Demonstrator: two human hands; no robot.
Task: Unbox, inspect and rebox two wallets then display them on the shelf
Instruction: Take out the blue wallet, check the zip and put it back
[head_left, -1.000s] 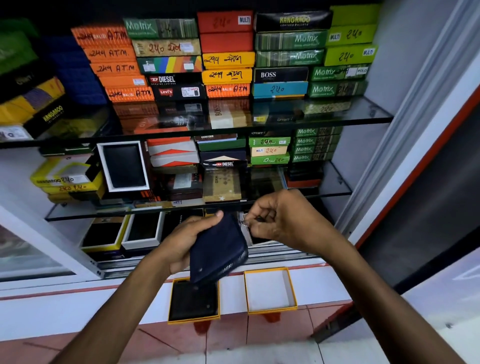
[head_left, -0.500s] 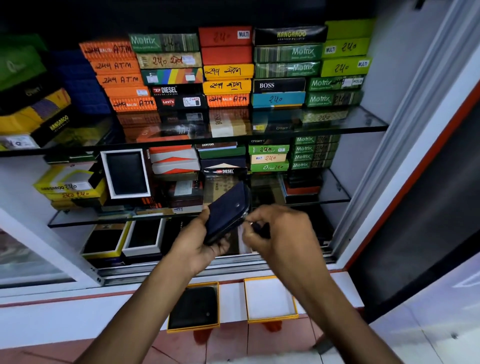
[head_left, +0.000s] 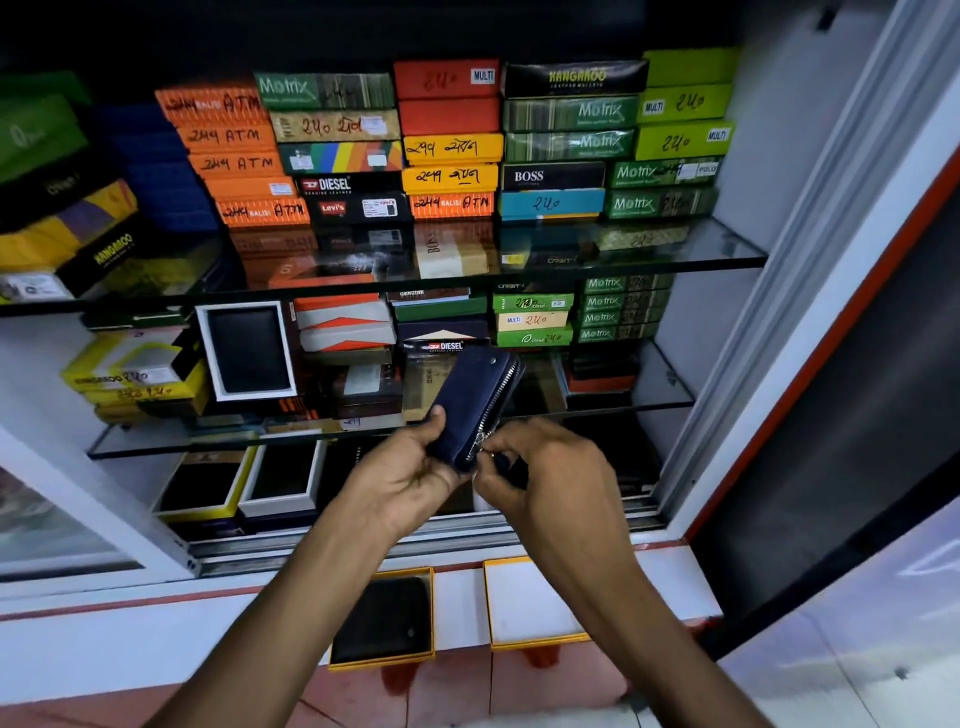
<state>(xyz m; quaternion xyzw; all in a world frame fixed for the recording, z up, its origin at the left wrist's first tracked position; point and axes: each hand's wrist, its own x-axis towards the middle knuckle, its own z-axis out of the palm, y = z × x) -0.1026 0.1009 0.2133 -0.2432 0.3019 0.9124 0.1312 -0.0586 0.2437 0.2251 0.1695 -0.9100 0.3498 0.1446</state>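
Note:
A dark blue zip wallet (head_left: 475, 397) is held tilted up in front of the lower glass shelf. My left hand (head_left: 402, 478) grips its lower end from the left. My right hand (head_left: 545, 467) pinches the zip pull at the wallet's lower right corner. On the white ledge below lie two yellow-rimmed box halves: the left one (head_left: 382, 662) holds a black wallet (head_left: 384, 618), the right one (head_left: 530, 603) shows a bare white inside.
Stacks of coloured wallet boxes (head_left: 447, 145) fill the upper glass shelf (head_left: 727, 254). More boxes and an upright white-framed black wallet (head_left: 248, 349) stand on the lower shelf. Open display boxes (head_left: 283, 480) sit beneath. A sliding door frame (head_left: 831, 291) runs along the right.
The wallet went from hanging down in my left hand to tilted upward, zip edge facing right. My right hand moved in and took hold of the zip pull.

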